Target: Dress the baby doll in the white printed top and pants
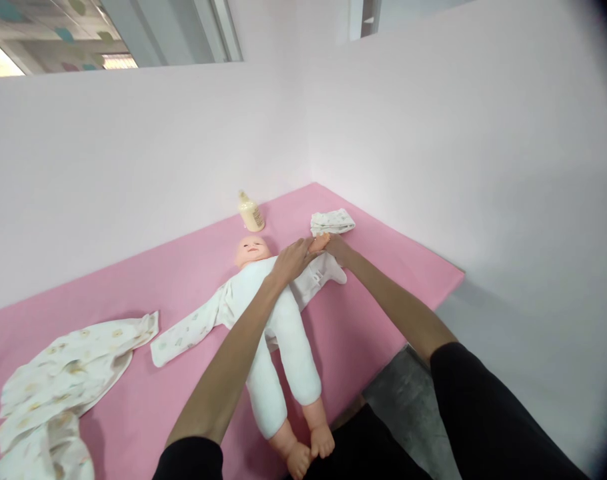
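A baby doll (291,340) with a white body lies on its back, its head toward the wall and its bare feet toward me. One of its arms is inside a printed sleeve of a small white shirt (193,331), part of which spreads out under its other side. My left hand (296,259) is closed around the doll's other arm near the wrist. Beside it, my right hand (337,247) is closed at the doll's small hand (320,242), its fingertips partly hidden. Just below my hands lies the shirt's loose sleeve (331,268).
A pink padded table (183,407) meets white walls at the back and right. On it stand a cream pump bottle (252,215) behind the doll's head, a folded printed cloth (332,220) near my right hand, and a crumpled printed garment (78,363) at left.
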Tool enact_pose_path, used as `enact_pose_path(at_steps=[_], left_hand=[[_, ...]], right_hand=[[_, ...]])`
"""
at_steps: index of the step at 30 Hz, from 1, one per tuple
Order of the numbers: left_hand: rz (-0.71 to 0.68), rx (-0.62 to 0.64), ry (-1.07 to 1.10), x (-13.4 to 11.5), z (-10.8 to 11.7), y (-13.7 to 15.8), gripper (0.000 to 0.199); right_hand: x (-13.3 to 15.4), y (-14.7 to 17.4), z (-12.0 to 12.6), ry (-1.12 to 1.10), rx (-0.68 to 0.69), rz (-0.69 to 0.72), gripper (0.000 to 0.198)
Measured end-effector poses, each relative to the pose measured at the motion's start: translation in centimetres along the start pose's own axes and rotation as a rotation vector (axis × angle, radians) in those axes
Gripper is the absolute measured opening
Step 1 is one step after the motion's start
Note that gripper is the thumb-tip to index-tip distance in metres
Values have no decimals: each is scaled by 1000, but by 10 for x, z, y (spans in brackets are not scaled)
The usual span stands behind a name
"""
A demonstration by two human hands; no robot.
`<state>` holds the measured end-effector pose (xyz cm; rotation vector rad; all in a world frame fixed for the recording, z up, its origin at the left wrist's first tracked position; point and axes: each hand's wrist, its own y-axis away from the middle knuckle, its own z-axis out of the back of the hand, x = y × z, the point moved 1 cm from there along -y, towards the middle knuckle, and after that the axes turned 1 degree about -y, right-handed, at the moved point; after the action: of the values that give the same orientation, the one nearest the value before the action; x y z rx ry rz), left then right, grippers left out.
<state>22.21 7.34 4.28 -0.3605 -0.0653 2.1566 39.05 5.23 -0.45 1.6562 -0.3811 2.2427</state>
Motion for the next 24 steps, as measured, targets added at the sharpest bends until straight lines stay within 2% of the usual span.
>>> enact_pose_path(at_steps=[2, 6, 12, 18, 24], left_hand=[[35, 57, -16, 5, -2, -2, 48], [83, 174, -37, 13, -6, -2, 42], [92, 242, -85, 17, -12, -4, 42], [84, 320, -101, 17, -16, -6, 44], [138, 351, -78, 23, -15, -8, 48]], right_hand=[[-1, 3, 3, 2, -36, -36, 5], [2, 7, 6, 42, -141, -47, 8], [14, 19, 3, 181, -236, 75, 11], [17, 25, -4, 464, -263, 174, 12], [15, 35, -10, 535, -277, 254, 22]])
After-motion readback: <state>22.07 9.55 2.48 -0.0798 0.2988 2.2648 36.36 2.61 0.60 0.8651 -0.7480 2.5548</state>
